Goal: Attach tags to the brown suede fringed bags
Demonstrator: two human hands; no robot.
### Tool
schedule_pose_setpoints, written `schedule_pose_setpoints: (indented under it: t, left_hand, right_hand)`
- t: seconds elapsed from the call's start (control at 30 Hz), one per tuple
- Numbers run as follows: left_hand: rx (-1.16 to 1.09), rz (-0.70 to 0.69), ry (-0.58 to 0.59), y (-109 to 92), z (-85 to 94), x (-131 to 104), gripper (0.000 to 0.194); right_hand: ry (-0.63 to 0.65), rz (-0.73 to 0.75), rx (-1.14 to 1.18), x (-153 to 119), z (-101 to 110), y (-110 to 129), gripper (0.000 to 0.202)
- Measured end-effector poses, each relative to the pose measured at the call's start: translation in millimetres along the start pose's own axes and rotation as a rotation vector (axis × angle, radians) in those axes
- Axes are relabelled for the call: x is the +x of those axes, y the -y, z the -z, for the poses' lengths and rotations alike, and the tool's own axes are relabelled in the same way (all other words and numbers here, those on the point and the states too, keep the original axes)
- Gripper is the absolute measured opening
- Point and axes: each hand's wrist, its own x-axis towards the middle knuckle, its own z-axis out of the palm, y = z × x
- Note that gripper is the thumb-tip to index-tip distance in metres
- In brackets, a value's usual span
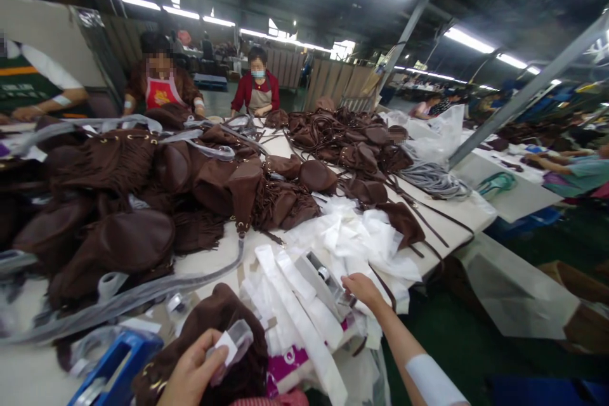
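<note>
My left hand [193, 368] pinches a small white card [225, 344] between thumb and fingers, with a piece of clear plastic wrap [240, 335] beside it. Under that hand lies a dark brown bag [214, 311] with gold eyelets, close to my body. My right hand [364, 288] is closed at the near right end of a grey tape dispenser [318, 279]. Shiny film shows just below its fingertips; what they grip is too small to make out. White strips [295, 304] lie between the two hands. A blue tape dispenser [118, 365] stands left of my left hand.
Brown fringed bags [137, 235] pile up across the table, with more bags and straps at the back. Crumpled white wrapping [352, 228] and grey cords [435, 174] lie to the right. Co-workers [257, 85] are across the table. A metal post [514, 95] slants at right.
</note>
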Motion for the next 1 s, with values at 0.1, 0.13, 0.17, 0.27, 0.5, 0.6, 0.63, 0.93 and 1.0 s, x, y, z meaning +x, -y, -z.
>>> schedule_pose_setpoints:
  t: [0.1,0.13,0.17,0.27,0.5,0.6,0.63,0.93,1.0]
  left_hand:
    - [0.013,-0.013,-0.024,-4,-2.4,-2,0.048]
    - [0.014,-0.016,-0.032,-5,-3.1,-1,0.048]
    - [0.011,-0.020,-0.037,-5,-3.8,-1,0.047]
    - [-0.012,-0.016,-0.035,-6,-4.9,2,0.044]
    - [-0.200,0.063,-0.037,-12,-6.9,4,0.038]
    - [-0.259,0.063,-0.059,-14,-8.7,1,0.036]
    - [-0.258,0.057,-0.055,-15,-9.4,0,0.036]
    - [-0.073,-0.074,-0.051,-8,-15.4,6,0.032]
    - [-0.045,-0.098,-0.036,-6,-15.5,7,0.031]
  right_hand:
    - [0.065,-0.023,0.020,3,2,2,0.026]
    - [0.078,-0.029,0.034,2,3,0,0.025]
    - [0.084,-0.036,0.052,-1,5,-2,0.024]
    - [0.076,-0.065,0.122,-12,11,-16,0.024]
    - [-0.038,-0.112,0.212,-46,-19,-54,0.036]
    - [-0.038,-0.077,0.263,-62,-41,-55,0.038]
    - [-0.019,-0.054,0.290,-68,-46,-51,0.037]
    - [0.416,0.349,0.947,-155,-49,127,0.033]
    - [0.435,0.401,0.962,-165,-59,162,0.033]
